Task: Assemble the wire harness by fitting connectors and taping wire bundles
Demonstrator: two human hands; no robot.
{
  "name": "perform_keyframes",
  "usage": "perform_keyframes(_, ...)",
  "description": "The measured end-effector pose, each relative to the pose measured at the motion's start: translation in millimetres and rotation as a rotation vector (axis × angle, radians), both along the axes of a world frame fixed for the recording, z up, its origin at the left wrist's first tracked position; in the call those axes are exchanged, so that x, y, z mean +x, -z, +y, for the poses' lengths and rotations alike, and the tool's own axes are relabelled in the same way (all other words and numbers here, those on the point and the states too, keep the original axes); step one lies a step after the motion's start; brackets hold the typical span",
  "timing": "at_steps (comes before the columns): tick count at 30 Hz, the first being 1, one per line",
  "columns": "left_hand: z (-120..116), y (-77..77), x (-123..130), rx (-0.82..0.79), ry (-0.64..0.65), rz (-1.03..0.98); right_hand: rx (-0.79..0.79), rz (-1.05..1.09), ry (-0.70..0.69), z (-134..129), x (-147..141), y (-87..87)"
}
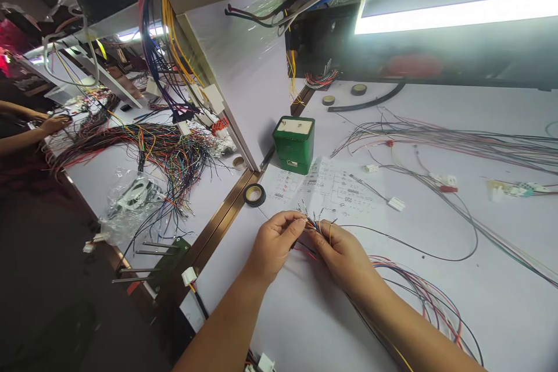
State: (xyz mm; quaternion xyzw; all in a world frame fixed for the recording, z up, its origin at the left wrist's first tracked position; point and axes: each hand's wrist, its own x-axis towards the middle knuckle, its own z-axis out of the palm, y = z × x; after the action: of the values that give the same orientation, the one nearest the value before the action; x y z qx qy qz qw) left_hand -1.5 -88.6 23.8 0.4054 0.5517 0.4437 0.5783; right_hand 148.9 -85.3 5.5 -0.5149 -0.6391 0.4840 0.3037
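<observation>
Both of my hands meet over the white table, around a small bundle of coloured wires [314,224] with metal terminals on their tips. My left hand [275,244] is closed, thumb and forefinger pinched at the bundle's left side. Fingers wrapped, my right hand [342,253] grips the same bundle from the right. The wire ends fan upward between the fingertips. Beyond the hands lies a paper sheet with a wiring drawing [322,186]. Behind my right wrist, loose red, blue and white wires [429,290] curve across the table.
A green box [294,145] stands by the upright panel [244,70], with a black tape roll [254,195] near it. White connectors [396,203] and long grey wires [436,133] lie on the right. At left, a co-worker's hand [56,124] is beside a large wire heap [161,148].
</observation>
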Motion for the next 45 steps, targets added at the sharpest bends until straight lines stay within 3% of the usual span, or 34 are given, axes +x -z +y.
perform_keyframes(7, -0.7, 6.5, -1.5, -0.001, -0.035, 0.055, 0.043, -0.034, -0.044, 1.2, 1.1, 3.0)
perform_keyframes(14, -1.7, 9.7, -3.0, 0.133, 0.013, 0.052, 0.032, -0.033, -0.037, 1.0, 1.2, 5.7)
perform_keyframes(17, -1.8, 8.4, -2.0, 0.148, 0.019, -0.007, -0.086, 0.094, 0.016, 0.5, 1.8, 2.3)
perform_keyframes(21, -0.3, 3.2, -0.2, 0.042, 0.025, -0.092, -0.282, 0.411, 0.153, -1.1, 1.4, -1.0)
perform_keyframes(25, 0.4, -1.5, 0.4, -0.082, 0.095, -0.125, -0.321, 0.478, 0.252, -1.9, 0.9, 1.0)
perform_keyframes(32, 1.8, 3.0, -1.9, -0.207, 0.064, -0.008, -0.308, 0.393, 0.151, -5.5, 4.8, -3.9)
perform_keyframes(39, 3.5, 6.2, 1.3, -0.252, -0.025, -0.127, -0.284, 0.201, 0.007, -9.1, 2.2, -10.9)
perform_keyframes(45, 1.9, 6.9, 1.6, -0.2, -0.014, -0.053, -0.321, 0.167, -0.038, -7.3, 2.5, -9.3)
